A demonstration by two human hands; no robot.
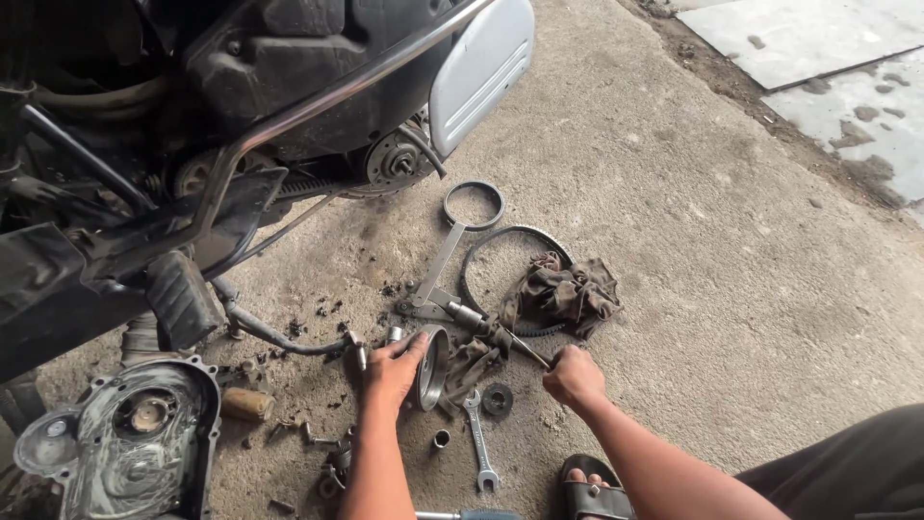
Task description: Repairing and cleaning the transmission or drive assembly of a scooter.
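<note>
So, a round metal drum point(432, 367) is steadied on edge on the concrete floor point(731, 289) by the left hand point(393, 371), just under the scooter point(241, 116). A tool handle point(525, 349) is gripped tight by the right hand point(574, 377). Best results are probably got if the drum is kept from rolling while force is applied slowly.

Head-worn view, steeply down, close

Rough grey concrete floor point(731, 289), dusty and stained; pale cracked paving slabs point(818, 48) beyond a dirt strip; soft even daylight.
</note>
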